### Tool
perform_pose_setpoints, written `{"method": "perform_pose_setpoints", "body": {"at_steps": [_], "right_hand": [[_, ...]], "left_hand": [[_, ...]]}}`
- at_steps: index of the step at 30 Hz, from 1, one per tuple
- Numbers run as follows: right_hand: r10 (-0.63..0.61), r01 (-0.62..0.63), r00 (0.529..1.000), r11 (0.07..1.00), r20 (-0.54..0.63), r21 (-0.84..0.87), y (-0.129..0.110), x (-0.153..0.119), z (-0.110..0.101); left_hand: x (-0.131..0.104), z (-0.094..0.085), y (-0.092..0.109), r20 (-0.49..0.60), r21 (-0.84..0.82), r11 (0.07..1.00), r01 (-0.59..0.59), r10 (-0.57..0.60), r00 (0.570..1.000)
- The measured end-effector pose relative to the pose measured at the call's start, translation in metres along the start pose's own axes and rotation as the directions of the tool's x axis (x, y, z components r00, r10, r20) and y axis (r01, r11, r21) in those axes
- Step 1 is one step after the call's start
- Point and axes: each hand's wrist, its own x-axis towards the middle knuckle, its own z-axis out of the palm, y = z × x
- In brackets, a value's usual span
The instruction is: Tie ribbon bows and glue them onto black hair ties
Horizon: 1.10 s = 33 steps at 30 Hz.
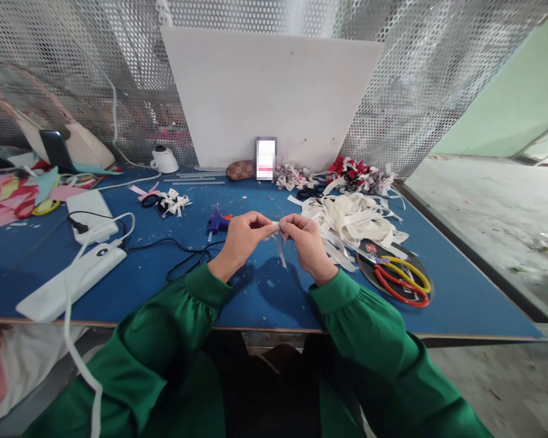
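Note:
Near the middle of the blue table [164, 298], my left hand [245, 236] and my right hand [305, 242] meet fingertip to fingertip. Both are closed in a pinch on a short white ribbon [281, 253], whose loose end hangs below them. Fingers cover most of the pinched part. Just left of my left hand lies a blue glue gun [216, 222]. A loose heap of white ribbon [347, 214] spreads beside my right hand. Scissors [402, 280] with red and yellow handles rest on a round black pad [368, 275] to the right.
A white power strip [75, 281] and its cables occupy the left side. White ribbon bows [174, 202] lie behind them. A lit phone [265, 159] stands against a white board [274, 91]. Red and white ribbon pieces [354, 173] are piled at the back right.

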Motion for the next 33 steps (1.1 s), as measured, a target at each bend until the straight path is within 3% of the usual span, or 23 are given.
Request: {"method": "perform_pose_setpoints", "body": {"at_steps": [5, 9, 21, 25, 28, 30, 33], "right_hand": [[0.046, -0.046, 0.999, 0.997, -0.003, 0.059, -0.0020, -0.0005, -0.0002], [0.053, -0.051, 0.998, 0.996, -0.020, 0.067, -0.0024, -0.0002, -0.0002], [0.069, -0.066, 0.997, 0.995, -0.029, 0.077, -0.0009, 0.0000, -0.0006], [0.074, -0.074, 0.997, 0.997, -0.038, 0.022, 0.0003, -0.0003, 0.0002], [-0.059, 0.053, 0.993, 0.997, -0.100, -0.059, 0.0015, 0.0003, -0.0003], [-0.132, 0.121, 0.989, 0.980, -0.062, -0.160, 0.0031, 0.0009, -0.0012], [-0.134, 0.123, 0.991, 0.942, -0.015, -0.311, 0.0064, 0.0013, -0.0020]], "left_hand": [[0.0017, -0.0012, 0.0005, 0.066, -0.199, 0.972, 0.128, -0.117, 0.991], [0.0029, -0.0026, 0.0011, 0.095, -0.237, 0.958, 0.163, -0.144, 0.985], [0.0035, 0.0019, 0.0046, -0.066, -0.284, 0.949, 0.137, -0.161, 0.985], [0.0034, 0.0007, 0.0030, -0.071, -0.162, 0.984, 0.081, -0.093, 0.993], [0.0019, -0.0004, 0.0030, -0.072, -0.040, 0.999, 0.022, -0.025, 0.997], [0.0007, -0.0004, 0.0035, -0.047, 0.006, 1.000, -0.011, 0.012, 0.999], [0.0002, 0.0008, 0.0027, -0.017, 0.003, 1.000, -0.021, 0.021, 1.000]]}}
